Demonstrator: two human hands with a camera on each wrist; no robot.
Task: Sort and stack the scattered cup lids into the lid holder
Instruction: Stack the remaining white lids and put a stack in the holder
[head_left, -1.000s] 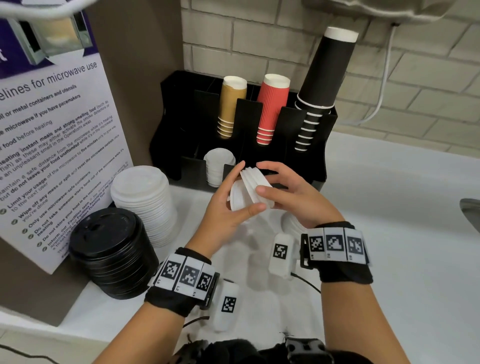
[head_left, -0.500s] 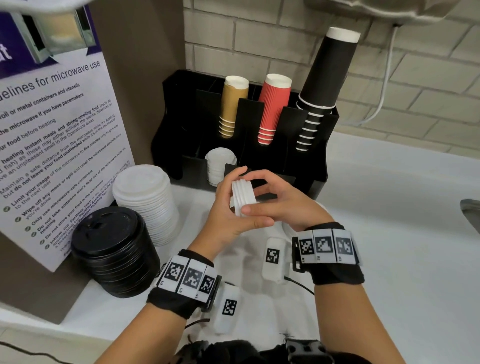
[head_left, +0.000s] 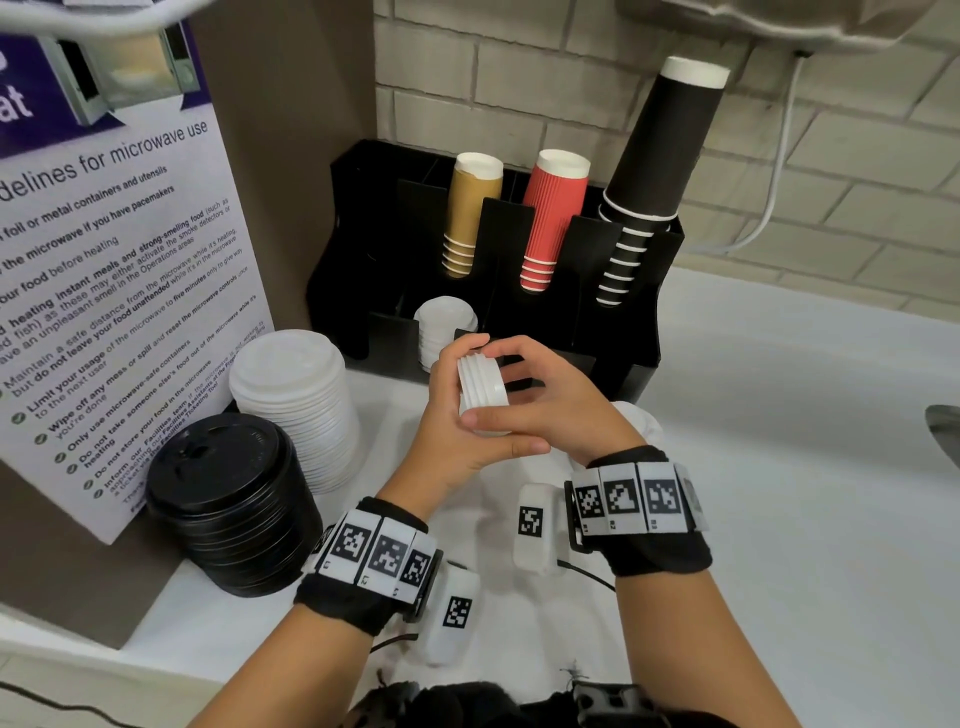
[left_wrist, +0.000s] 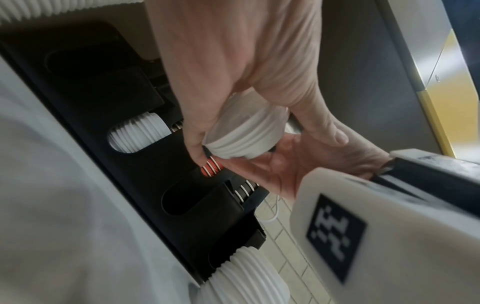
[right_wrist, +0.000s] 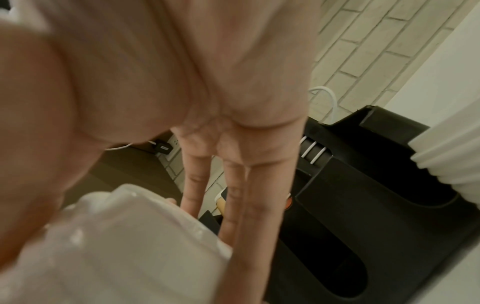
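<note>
- Left hand (head_left: 457, 426) curled round a small nested stack of white plastic cup lids (head_left: 480, 392), thumb under, fingers over the top edge.
- Right hand (head_left: 550, 410) steadying the same stack from its side: thumb pressed on the near face, fingers reaching over the far rim; a light pinch, not a full wrap.
- Stack held edge-up between both palms, above the white counter (head_left: 779, 467), just in front of the black compartmented lid holder (head_left: 644, 332).
- Already done, by the look of it: short pile of small white lids (head_left: 444, 325) seated in one front slot.
- Left to do, seemingly: held stack not yet slotted; tall pile of large white lids (head_left: 291, 395) and pile of black lids (head_left: 228, 499) standing loose on the counter beside the holder.
</note>
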